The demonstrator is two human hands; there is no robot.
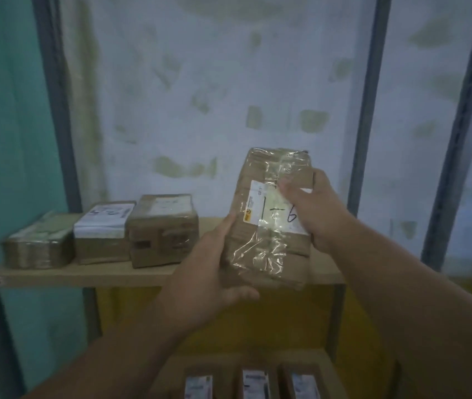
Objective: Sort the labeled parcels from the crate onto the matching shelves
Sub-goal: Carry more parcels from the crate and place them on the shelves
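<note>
Parcel: tape-wrapped brown cardboard parcel, upright above wooden shelf; probably light, stiff, slippery.
Hold: left hand cups bottom edge; right hand grips right side.

Upper wooden shelf, mid-left of frame | three taped parcels in a row: left, middle, right | lower shelf, bottom centre: three labeled boxes.
</note>
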